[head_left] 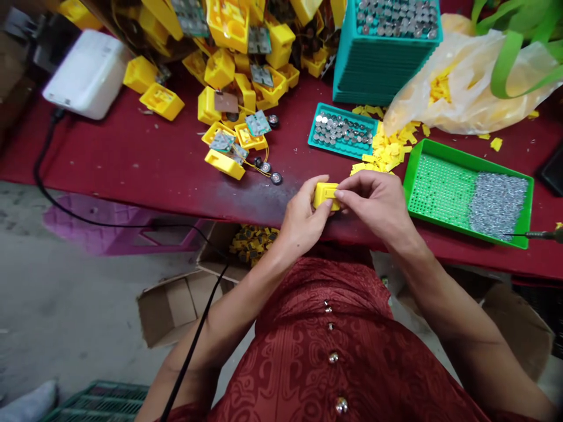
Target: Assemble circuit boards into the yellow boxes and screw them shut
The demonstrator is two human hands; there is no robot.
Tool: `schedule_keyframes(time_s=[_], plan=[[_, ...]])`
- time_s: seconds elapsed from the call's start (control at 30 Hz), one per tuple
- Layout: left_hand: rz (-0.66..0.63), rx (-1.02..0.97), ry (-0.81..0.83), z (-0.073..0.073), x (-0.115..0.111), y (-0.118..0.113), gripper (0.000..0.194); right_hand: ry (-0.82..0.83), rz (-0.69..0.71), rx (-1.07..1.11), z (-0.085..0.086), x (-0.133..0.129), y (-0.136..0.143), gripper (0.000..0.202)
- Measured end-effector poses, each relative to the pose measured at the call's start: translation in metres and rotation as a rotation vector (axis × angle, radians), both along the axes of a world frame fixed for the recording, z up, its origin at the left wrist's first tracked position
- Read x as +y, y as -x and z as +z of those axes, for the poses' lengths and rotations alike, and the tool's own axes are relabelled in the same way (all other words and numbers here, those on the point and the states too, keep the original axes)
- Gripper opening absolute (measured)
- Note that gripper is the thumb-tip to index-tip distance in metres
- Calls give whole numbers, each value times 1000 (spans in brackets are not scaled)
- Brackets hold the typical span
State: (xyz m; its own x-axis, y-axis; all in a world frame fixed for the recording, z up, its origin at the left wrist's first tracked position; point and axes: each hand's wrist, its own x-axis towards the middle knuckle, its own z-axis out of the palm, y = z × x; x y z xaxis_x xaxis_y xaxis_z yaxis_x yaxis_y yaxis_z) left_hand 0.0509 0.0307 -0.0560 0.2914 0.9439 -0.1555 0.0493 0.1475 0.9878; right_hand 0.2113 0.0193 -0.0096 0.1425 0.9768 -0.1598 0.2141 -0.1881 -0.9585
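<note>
Left of the green tray (442, 190), I see the left hand (303, 215) gripping a small yellow case (322, 191); the right hand (376, 202), on the case's tray side, has thumb and finger pinched at its face.

A dark-red table (171, 155) carries yellow casings (219, 69) and trays (440, 183).

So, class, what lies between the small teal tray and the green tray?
In the head view, a heap of yellow pieces lies between the small teal tray and the green tray.
</note>
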Motion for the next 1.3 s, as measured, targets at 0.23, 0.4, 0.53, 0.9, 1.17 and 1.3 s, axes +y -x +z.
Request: schedule_keyframes(time_s=[0.23, 0.4, 0.53, 0.9, 1.17, 1.3], plan=[[-20, -36, 10, 12, -1, 0, 33, -36, -53, -180, 8, -3, 3, 25], [12, -198, 201, 21, -5, -3, 29, -178, 4, -347, 13, -9, -2, 22], [3, -270, 270, 26, -7, 0, 31, -124, -22, -251, 9, -13, -9, 24], [-343, -30, 219, 34, -10, 1, 52, 143, 36, 78, 10, -50, -28, 40], [-466, 49, 107, 40, -34, -19, 44, 181, -113, 49, 24, -93, -36, 36], [-488, 44, 58, 42, -43, -30, 38, 162, -124, -4, 20, -109, -39, 34]])
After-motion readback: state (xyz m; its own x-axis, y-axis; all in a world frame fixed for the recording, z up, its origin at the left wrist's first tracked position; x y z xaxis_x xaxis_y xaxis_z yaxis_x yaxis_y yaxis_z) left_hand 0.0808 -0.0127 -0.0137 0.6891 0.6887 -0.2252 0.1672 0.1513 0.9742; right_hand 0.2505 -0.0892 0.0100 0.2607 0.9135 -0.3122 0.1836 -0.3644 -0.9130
